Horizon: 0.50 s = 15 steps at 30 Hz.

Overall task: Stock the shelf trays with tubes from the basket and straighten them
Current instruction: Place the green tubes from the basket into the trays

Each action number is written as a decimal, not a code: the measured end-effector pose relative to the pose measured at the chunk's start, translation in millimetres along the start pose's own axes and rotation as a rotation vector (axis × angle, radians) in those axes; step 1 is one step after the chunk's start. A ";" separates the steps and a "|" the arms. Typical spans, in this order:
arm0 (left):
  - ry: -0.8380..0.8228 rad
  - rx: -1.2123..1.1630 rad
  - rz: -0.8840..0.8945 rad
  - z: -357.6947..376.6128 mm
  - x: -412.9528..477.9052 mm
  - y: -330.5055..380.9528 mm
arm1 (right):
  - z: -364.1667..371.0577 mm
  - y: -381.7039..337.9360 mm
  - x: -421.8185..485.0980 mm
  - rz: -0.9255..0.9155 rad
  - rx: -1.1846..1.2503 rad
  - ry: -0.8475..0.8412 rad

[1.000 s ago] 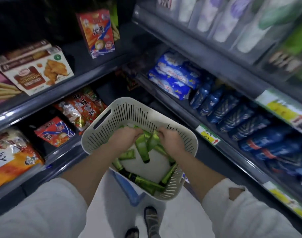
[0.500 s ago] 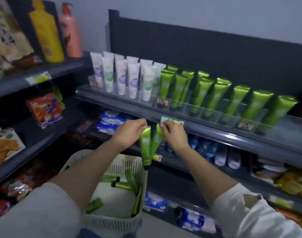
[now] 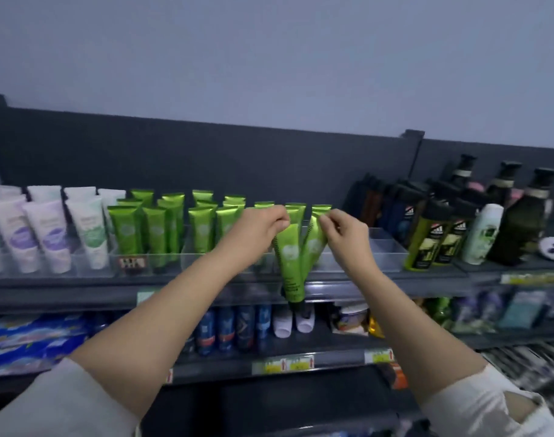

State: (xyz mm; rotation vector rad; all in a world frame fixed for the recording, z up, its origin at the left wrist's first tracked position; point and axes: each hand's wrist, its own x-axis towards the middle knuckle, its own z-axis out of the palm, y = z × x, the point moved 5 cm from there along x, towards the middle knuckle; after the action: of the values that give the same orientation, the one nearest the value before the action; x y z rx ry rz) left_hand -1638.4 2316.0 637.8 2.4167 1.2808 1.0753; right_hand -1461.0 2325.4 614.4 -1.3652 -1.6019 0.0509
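My left hand (image 3: 258, 230) pinches the crimped top of a green tube (image 3: 289, 263), which hangs cap down in front of the shelf edge. My right hand (image 3: 345, 233) pinches a second green tube (image 3: 313, 247) just to its right, leaning against the first. Both tubes hang in front of the clear shelf tray (image 3: 379, 260). Rows of standing green tubes (image 3: 162, 228) fill the tray sections to the left. The basket is out of view.
White and purple tubes (image 3: 45, 234) stand at the far left of the same shelf. Dark pump bottles and shower gels (image 3: 442, 234) stand to the right. Blue packs (image 3: 30, 339) and deodorants (image 3: 231, 329) sit on the shelf below.
Both hands lifted the two green tubes out of the basket and up to the top shelf. My view rose from the basket to the tray row.
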 end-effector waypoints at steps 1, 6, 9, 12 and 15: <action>-0.009 -0.012 0.018 5.8 12.2 10.5 | -14.0 9.1 9.6 0.003 -0.005 0.026; 0.017 0.157 0.074 32.3 69.4 46.9 | -64.0 53.5 59.2 0.032 -0.043 0.120; 0.116 0.366 0.096 47.4 100.2 60.8 | -76.3 80.1 89.8 0.041 -0.046 0.120; 0.165 0.471 0.173 67.8 126.1 66.4 | -67.2 102.5 113.2 0.071 0.006 -0.007; 0.154 0.528 0.217 92.0 148.3 60.1 | -46.1 120.1 125.6 0.066 0.019 -0.139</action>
State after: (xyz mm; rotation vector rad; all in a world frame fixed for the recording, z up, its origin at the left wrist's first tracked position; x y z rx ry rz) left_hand -1484.1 2409.7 676.3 2.9657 1.5392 1.1050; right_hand -1327.1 2440.9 646.7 -1.4261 -1.6666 0.2043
